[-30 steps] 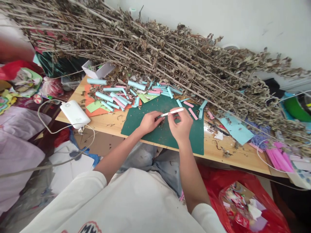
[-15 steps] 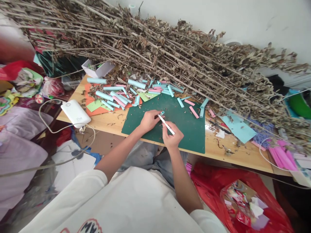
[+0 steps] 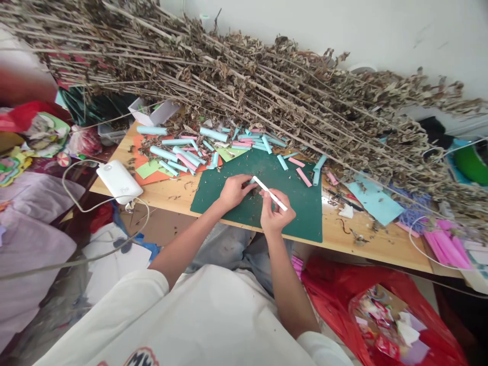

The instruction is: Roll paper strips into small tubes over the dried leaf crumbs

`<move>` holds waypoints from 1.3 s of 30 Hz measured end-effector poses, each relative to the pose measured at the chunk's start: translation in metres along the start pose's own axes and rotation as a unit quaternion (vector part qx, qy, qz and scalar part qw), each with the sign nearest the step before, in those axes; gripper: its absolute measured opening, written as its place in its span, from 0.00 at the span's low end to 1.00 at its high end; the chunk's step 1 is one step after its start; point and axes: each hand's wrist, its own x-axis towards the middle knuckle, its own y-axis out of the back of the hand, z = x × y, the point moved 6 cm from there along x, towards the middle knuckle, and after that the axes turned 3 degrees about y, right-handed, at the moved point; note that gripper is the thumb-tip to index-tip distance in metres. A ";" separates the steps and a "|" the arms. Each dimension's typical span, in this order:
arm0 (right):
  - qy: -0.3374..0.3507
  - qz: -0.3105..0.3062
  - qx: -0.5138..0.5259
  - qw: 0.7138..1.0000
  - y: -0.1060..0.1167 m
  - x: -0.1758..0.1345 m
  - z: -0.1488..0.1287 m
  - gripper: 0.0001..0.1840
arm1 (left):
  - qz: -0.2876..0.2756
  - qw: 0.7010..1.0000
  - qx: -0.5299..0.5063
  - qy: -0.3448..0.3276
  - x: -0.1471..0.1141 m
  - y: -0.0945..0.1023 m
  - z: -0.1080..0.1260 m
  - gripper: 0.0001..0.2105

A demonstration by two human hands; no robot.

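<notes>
My right hand (image 3: 278, 213) is closed round a slim white stick (image 3: 270, 193), which slants up and left from the fingers. Its upper end lies right beside the fingertips of my left hand (image 3: 234, 191). Those fingers pinch a small light-blue paper roll (image 3: 252, 180), mostly hidden behind them. Both hands are over a dark green cutting mat (image 3: 229, 211). Beyond them lie several blue paper rolls (image 3: 213, 134) and pink paper rolls (image 3: 304, 177), some on the mat and many at its far left.
Dried leafy stalks (image 3: 244, 86) cover the back of the wooden table (image 3: 163, 195). A white power bank (image 3: 119, 181) with a cable sits at the left edge. Blue paper (image 3: 375, 198) lies at the right. Below stands a red bag (image 3: 339, 300) of scraps.
My right hand has moved slightly right with the white stick, whose tip has drawn back from the blue roll's open end. The left hand has turned the roll a little.
</notes>
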 end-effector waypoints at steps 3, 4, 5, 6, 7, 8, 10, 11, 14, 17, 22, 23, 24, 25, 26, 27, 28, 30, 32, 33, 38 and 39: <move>-0.010 0.008 0.021 1.000 0.003 0.002 0.001 0.12 | 0.004 1.000 -0.002 0.001 0.000 0.000 -0.001 0.10; -0.016 0.013 0.023 1.000 0.005 0.002 0.001 0.12 | 0.005 1.000 -0.003 0.000 0.000 0.000 -0.001 0.10; -0.023 0.019 0.023 0.999 0.007 0.001 0.001 0.13 | 0.006 1.000 -0.004 -0.001 0.000 0.000 -0.002 0.10; -0.030 0.027 0.021 0.999 0.010 0.001 0.001 0.13 | 0.006 1.000 -0.005 -0.002 0.000 -0.001 -0.002 0.10; -0.036 0.037 0.018 0.998 0.012 0.000 0.001 0.14 | 0.006 1.000 -0.005 -0.002 0.000 -0.001 -0.002 0.10; -0.043 0.047 0.015 0.998 0.014 -0.001 0.001 0.14 | 0.006 1.000 -0.005 0.000 0.000 -0.001 -0.002 0.10; -0.059 0.066 0.015 0.996 0.016 -0.003 0.002 0.14 | 0.007 1.000 -0.005 0.006 -0.001 -0.001 -0.003 0.11; -0.065 0.071 0.020 0.995 0.015 -0.003 0.003 0.13 | 0.008 1.000 -0.006 0.008 -0.001 -0.001 -0.003 0.11; -0.065 0.062 0.040 0.995 0.009 -0.002 0.003 0.12 | 0.004 1.000 -0.009 0.009 0.000 -0.001 -0.002 0.11; -0.053 0.048 0.055 0.996 0.003 0.001 0.001 0.12 | 0.000 1.000 -0.007 0.008 0.000 -0.001 -0.001 0.11; -0.040 0.041 0.055 0.997 0.001 0.004 -0.003 0.12 | 0.001 1.000 -0.016 0.005 -0.001 -0.001 -0.002 0.09; -0.034 0.033 0.041 0.998 0.002 0.006 -0.005 0.11 | 0.001 1.000 -0.015 0.005 -0.001 -0.002 -0.002 0.09; -0.025 0.023 0.023 0.999 0.002 0.010 -0.008 0.11 | 0.000 1.000 -0.015 0.004 -0.001 -0.002 -0.002 0.09; -0.013 0.011 0.003 1.000 0.003 0.015 -0.011 0.11 | -0.001 1.000 -0.014 0.002 -0.001 -0.001 -0.002 0.09; 0.002 -0.005 -0.019 1.000 0.003 0.022 -0.016 0.11 | -0.002 1.000 -0.013 0.001 -0.001 -0.001 -0.002 0.09; 0.021 -0.025 -0.041 0.999 0.003 0.031 -0.022 0.10 | -0.002 1.000 -0.013 -0.001 -0.001 -0.001 -0.002 0.09; 0.042 -0.052 -0.062 0.996 0.001 0.040 -0.028 0.10 | -0.002 1.000 -0.014 -0.002 0.000 0.000 -0.001 0.09; 0.086 -0.123 -0.097 0.984 -0.004 0.061 -0.041 0.09 | -0.002 1.000 -0.018 -0.004 0.000 0.001 0.000 0.09; 0.108 -0.225 -0.125 0.960 -0.015 0.078 -0.049 0.08 | -0.004 1.000 -0.022 -0.005 0.000 0.001 0.002 0.09; 0.111 -0.266 -0.128 0.949 -0.020 0.084 -0.051 0.07 | -0.005 1.000 -0.022 -0.006 0.000 0.002 0.003 0.09; 0.095 -0.316 -0.094 0.939 -0.032 0.089 -0.044 0.04 | -0.010 1.000 -0.012 -0.014 -0.001 0.002 0.005 0.12; 0.088 -0.314 -0.089 0.941 -0.034 0.087 -0.040 0.04 | -0.011 1.000 -0.009 -0.017 -0.001 0.002 0.005 0.13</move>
